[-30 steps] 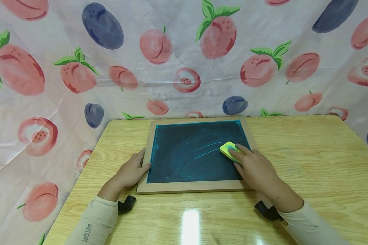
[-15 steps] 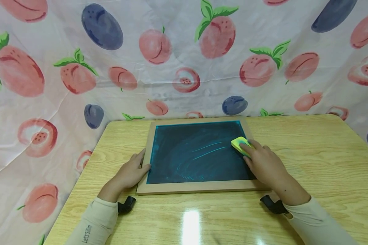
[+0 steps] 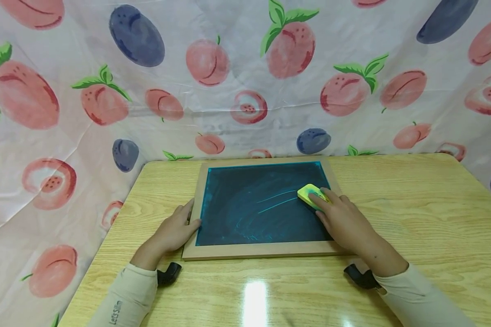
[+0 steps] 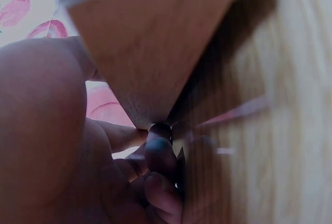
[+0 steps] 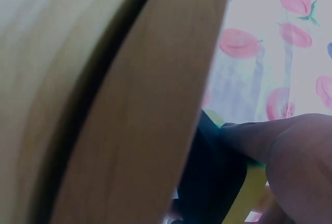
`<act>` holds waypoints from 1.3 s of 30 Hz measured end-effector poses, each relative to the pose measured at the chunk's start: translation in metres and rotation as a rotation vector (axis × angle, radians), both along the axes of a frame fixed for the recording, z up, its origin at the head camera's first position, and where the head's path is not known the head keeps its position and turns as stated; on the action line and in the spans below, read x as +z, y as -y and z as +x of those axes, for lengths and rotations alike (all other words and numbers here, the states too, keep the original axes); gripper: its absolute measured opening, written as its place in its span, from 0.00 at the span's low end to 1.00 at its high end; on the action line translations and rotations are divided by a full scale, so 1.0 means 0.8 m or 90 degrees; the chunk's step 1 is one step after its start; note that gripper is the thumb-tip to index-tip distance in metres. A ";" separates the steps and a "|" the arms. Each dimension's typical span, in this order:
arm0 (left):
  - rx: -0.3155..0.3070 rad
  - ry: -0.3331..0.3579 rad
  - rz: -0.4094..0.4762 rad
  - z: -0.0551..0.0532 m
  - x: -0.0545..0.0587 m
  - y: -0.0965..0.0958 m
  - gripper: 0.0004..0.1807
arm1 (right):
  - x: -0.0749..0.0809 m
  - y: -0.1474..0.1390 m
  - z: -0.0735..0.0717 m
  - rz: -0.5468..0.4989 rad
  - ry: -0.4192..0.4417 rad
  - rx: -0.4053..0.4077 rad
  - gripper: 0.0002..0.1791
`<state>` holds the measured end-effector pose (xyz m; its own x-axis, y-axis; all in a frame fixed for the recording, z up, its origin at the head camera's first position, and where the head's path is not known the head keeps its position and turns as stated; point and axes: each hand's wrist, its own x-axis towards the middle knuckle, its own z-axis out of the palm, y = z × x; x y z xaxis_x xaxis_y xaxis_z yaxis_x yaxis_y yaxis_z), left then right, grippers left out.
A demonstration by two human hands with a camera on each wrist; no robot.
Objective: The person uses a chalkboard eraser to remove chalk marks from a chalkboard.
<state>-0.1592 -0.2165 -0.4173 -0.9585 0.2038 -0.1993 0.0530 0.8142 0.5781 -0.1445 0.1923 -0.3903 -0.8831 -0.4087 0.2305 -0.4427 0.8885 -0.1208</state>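
Note:
A wood-framed chalkboard (image 3: 262,250) lies on the table, its dark surface bearing two slanted blue chalk lines (image 3: 276,204) and faint smudges. At its left edge my left hand (image 3: 173,231) grips the frame, thumb on top; in the left wrist view the other fingers (image 4: 160,154) curl at the side of the frame. My right hand (image 3: 348,225) holds a yellow chalkboard eraser (image 3: 307,192) over the board's right part, close to the ends of the lines. The eraser's dark underside (image 5: 215,177) shows in the right wrist view. Whether it touches the board I cannot tell.
The wood-grain table (image 3: 425,209) extends on both sides of the board. A fruit-printed cloth (image 3: 245,59) hangs behind the table and along the left side. Black wrist-worn pieces (image 3: 169,274) stick out near both sleeves.
My right hand moved the eraser to the right and slightly up, then back left over the board. Both chalk lines still show. The left hand has stayed on the frame.

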 end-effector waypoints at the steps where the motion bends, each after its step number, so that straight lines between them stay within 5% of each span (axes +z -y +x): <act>1: 0.000 0.000 0.001 0.000 0.000 0.000 0.38 | 0.000 0.002 0.001 -0.005 0.005 0.003 0.24; 24: 0.017 -0.036 -0.054 -0.003 -0.002 -0.002 0.38 | -0.006 0.078 0.051 0.036 -0.023 0.124 0.29; 39: 0.016 -0.030 -0.047 -0.003 -0.001 -0.002 0.38 | -0.005 0.074 0.044 0.020 0.001 0.097 0.28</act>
<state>-0.1619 -0.2152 -0.4184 -0.9716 0.1666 -0.1679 0.0579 0.8557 0.5142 -0.1090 0.1330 -0.3945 -0.8109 -0.5447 0.2139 -0.5723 0.8145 -0.0950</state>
